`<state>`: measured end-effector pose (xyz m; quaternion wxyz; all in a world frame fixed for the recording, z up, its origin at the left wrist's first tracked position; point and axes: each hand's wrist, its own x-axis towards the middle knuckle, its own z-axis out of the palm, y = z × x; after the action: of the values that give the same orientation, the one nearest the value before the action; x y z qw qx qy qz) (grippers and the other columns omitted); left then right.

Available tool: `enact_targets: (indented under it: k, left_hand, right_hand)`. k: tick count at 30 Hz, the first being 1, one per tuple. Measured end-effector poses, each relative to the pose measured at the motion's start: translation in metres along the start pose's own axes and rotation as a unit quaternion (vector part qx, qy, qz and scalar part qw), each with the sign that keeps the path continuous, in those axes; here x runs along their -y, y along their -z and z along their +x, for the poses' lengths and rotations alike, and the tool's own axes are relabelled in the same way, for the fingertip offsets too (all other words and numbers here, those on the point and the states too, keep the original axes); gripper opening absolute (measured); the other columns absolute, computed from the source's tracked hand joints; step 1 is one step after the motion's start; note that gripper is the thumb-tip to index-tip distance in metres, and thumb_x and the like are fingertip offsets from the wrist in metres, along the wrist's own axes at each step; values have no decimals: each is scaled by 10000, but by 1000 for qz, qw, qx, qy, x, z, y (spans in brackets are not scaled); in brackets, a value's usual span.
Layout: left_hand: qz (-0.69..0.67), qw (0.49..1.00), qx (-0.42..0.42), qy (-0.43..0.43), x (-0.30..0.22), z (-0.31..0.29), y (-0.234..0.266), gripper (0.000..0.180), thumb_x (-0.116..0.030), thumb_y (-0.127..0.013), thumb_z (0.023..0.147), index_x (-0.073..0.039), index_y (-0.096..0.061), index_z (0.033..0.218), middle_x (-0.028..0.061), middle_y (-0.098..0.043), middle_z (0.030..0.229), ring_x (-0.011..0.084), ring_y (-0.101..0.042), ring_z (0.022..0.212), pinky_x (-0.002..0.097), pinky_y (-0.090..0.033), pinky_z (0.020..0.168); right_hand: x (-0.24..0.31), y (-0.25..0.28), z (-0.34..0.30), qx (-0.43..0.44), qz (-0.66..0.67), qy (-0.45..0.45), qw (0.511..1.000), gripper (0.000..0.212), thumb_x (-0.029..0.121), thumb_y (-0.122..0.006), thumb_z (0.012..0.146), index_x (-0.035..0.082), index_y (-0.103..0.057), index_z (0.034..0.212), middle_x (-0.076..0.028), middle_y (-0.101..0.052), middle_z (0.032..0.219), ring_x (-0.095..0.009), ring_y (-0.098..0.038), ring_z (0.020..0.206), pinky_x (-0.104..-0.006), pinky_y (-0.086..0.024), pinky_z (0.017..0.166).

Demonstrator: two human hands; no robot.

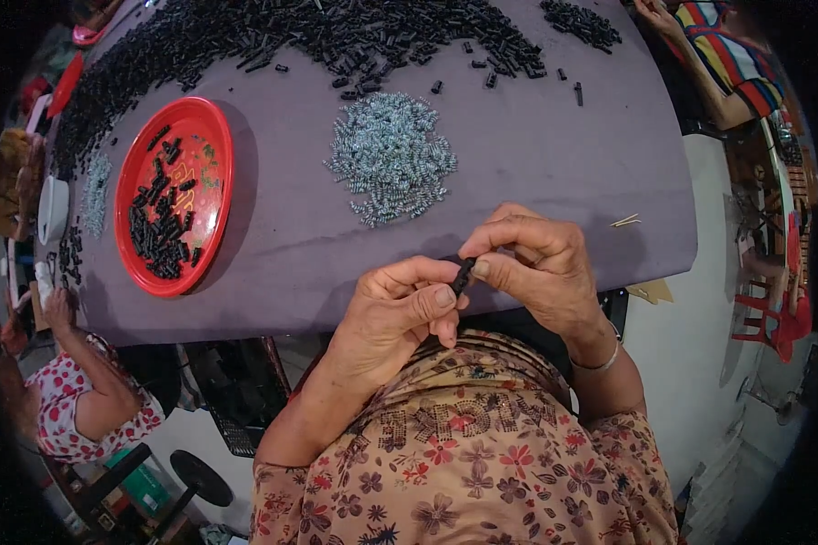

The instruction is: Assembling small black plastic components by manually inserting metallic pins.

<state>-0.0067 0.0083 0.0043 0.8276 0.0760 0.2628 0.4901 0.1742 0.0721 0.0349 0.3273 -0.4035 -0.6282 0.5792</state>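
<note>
A small black ridged cylindrical part [463, 275] is pinched between my two hands, just off the near edge of the table. The fingers and thumb of my left hand [400, 304] close on its lower end. At its upper end, my right hand [536, 263] grips with thumb and forefinger. Beyond my hands lies a pile of small silvery metal springs [391, 159]. To the left, a red oval tray [129, 259] holds many similar black parts [159, 222]. Whether a spring sits inside the held part cannot be seen.
A great heap of black parts [336, 36] spreads over the far side of the grey-covered table [554, 173]. Two thin yellowish sticks [625, 220] lie near the right edge. Other people sit at the left [91, 400] and far right [732, 64]. A white container [53, 209] stands at the left.
</note>
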Motion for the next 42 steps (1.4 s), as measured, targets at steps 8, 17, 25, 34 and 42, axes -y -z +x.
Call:
enact_targets:
  k: [8,17,25,34,42]
  left_hand:
    - [-41,998,43,29,0,3,2,144,-55,-609,877,24,-596,997,133,-639,870,154,-619,630,262,-540,572]
    - [-44,998,34,40,-2,3,-1,140,-52,-629,863,18,-588,977,116,-626,834,142,-605,615,260,-539,565]
    - [-11,999,35,23,-1,4,1,133,-38,-636,855,18,-591,967,97,-620,792,138,-609,616,256,-544,567]
    - [66,998,-6,12,0,3,-3,150,-16,-650,835,2,-615,980,121,-657,849,141,-627,606,244,-540,554]
    - [105,994,-39,-14,0,2,-8,143,4,-658,821,24,-648,962,103,-647,803,127,-622,598,242,-545,547]
  right_hand:
    - [-6,-1,1,-20,45,-21,999,113,52,-682,783,26,-688,893,22,-558,732,-33,-425,611,-194,-335,531]
    - [-1,0,-1,7,38,-31,999,122,62,-687,772,28,-688,889,0,-574,738,-54,-491,662,-215,-379,565]
    - [4,2,0,22,-1,-34,999,121,57,-682,764,41,-694,884,-22,-596,755,-78,-525,673,-224,-404,584]
    - [10,8,2,48,-60,12,997,119,48,-680,746,43,-696,864,-47,-619,744,-132,-589,694,-264,-465,607]
    - [12,10,3,57,-118,63,989,115,49,-681,740,31,-689,853,-62,-625,737,-161,-595,690,-269,-467,606]
